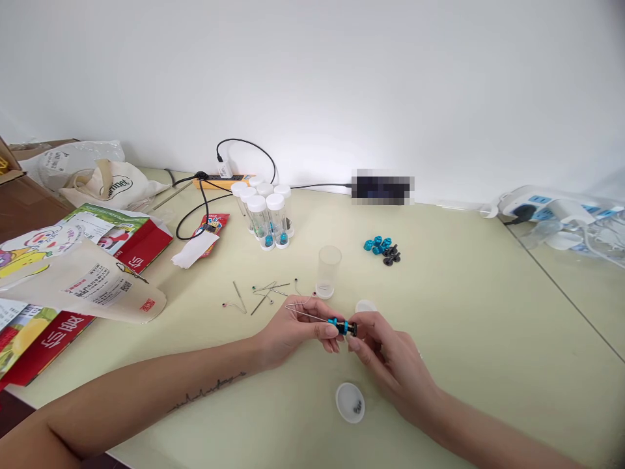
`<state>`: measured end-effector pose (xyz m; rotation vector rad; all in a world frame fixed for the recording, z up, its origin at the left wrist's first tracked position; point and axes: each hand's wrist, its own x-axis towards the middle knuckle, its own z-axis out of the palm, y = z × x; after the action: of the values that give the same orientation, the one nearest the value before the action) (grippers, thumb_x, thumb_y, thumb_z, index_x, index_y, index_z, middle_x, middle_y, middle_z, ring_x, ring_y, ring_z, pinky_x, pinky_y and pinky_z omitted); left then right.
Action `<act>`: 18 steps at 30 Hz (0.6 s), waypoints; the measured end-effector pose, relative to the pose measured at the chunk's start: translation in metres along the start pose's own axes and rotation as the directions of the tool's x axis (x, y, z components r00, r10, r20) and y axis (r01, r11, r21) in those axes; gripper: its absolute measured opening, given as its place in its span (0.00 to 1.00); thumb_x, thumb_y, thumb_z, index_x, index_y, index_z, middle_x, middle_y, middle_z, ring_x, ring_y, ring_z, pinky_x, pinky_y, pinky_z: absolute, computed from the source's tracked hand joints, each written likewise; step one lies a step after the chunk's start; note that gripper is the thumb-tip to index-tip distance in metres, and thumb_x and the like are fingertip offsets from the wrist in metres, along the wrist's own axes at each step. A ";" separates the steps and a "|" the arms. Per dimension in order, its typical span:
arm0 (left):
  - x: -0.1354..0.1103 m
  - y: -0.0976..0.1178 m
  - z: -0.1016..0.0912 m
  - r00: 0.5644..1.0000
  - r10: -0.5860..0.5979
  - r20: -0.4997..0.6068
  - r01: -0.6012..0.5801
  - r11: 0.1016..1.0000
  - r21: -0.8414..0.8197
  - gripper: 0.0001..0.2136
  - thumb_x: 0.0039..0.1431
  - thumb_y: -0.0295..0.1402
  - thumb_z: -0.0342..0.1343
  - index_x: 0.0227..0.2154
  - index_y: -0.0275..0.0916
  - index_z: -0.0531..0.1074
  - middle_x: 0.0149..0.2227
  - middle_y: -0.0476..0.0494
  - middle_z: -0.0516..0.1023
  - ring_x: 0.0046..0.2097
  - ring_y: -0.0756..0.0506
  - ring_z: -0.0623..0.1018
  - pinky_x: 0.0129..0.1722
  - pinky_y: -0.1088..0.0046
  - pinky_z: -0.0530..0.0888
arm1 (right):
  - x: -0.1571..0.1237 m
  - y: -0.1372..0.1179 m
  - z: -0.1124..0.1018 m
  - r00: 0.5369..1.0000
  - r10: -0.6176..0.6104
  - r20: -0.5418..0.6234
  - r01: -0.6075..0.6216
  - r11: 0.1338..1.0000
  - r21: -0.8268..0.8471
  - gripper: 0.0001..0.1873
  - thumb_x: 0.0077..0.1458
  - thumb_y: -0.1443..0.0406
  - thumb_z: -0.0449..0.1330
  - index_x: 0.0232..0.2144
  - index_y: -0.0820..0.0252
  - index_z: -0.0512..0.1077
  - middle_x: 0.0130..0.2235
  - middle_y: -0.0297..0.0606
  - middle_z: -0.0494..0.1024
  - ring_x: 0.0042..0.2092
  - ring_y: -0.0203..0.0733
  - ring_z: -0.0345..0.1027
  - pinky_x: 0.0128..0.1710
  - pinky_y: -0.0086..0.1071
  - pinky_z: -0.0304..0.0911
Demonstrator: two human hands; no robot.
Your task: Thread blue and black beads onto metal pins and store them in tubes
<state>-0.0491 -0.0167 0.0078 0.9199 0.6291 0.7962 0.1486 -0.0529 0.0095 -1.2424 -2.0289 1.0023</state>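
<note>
In the middle of the table, my left hand (312,326) pinches a small blue-and-black spool-like part (343,326) with a thin bent wire (307,312) sticking out leftward. The wire's tip carries a tiny red bead. My right hand (385,352) has its thumb and fingers closed at the part's dark, flared end. Just beyond the hands stands an uncapped clear tube (329,267). A white cap (366,305) is partly hidden behind my right fingers. Nearer me, a white lid (347,398) holds several tiny dark pieces (358,407).
Several bent wires (266,293) lie at left. Blue pieces (377,244) and black screw-like pieces (391,255) are piled at right. Capped tubes (266,215) stand farther back, near an orange power strip (244,181). Bags and a plastic cup (107,286) crowd the left side.
</note>
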 end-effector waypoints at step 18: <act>-0.001 0.000 0.000 1.000 0.002 0.009 -0.002 1.000 0.003 0.08 0.48 0.28 0.65 0.33 0.31 0.77 0.28 0.42 0.79 0.27 0.49 0.78 0.29 0.74 0.74 | -0.002 0.005 0.002 0.998 -0.033 -0.046 0.033 0.999 0.009 0.05 0.64 0.62 0.49 0.43 0.50 0.59 0.25 0.25 0.66 0.23 0.32 0.53 0.21 0.25 0.48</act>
<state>-0.0492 -0.0173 0.0080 0.9263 0.6221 0.7924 0.1504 -0.0543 0.0039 -1.2117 -2.0006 0.9587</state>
